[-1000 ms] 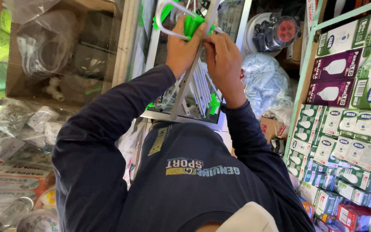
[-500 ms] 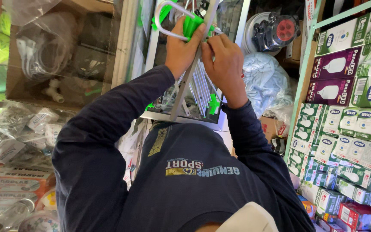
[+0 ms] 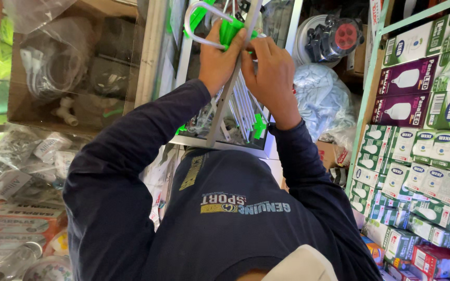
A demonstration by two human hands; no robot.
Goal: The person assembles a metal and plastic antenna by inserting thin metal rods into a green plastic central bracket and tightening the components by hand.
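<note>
So both hands are up at the top of this folded drying rack thing, white metal rods with bright green plastic clips (image 3: 234, 78), which stands upright against the shop shelving right in front of the person. The left hand (image 3: 217, 60) is wrapped around the grey metal bar that runs down the middle of the rack, fingers closed on it just under the green plastic joint (image 3: 231, 30) at the top. The right hand (image 3: 269, 70) is just beside it, touching the same green joint, fingers curled and pinched on it from the right side, thumb tucked in toward the left hand. The two hands are basically touching each other. A white plastic hook loop (image 3: 196, 23) sticks out from the joint up and to the left.

Around it: a cardboard box full of clear plastic bags with white cables (image 3: 53, 67) sits on the left, more bagged bits (image 3: 22, 161) piled below that. On the right there's a green-framed shelf (image 3: 366, 99) stacked with small white-and-green lamp boxes (image 3: 423, 171) and a couple of purple ones (image 3: 407, 78). Between the rack and that shelf is a scrunched pale blue plastic bag (image 3: 321, 99), and above it a grey lamp with a red round face (image 3: 339, 36). Dark navy sleeves (image 3: 131, 151) fill the bottom of the view
</note>
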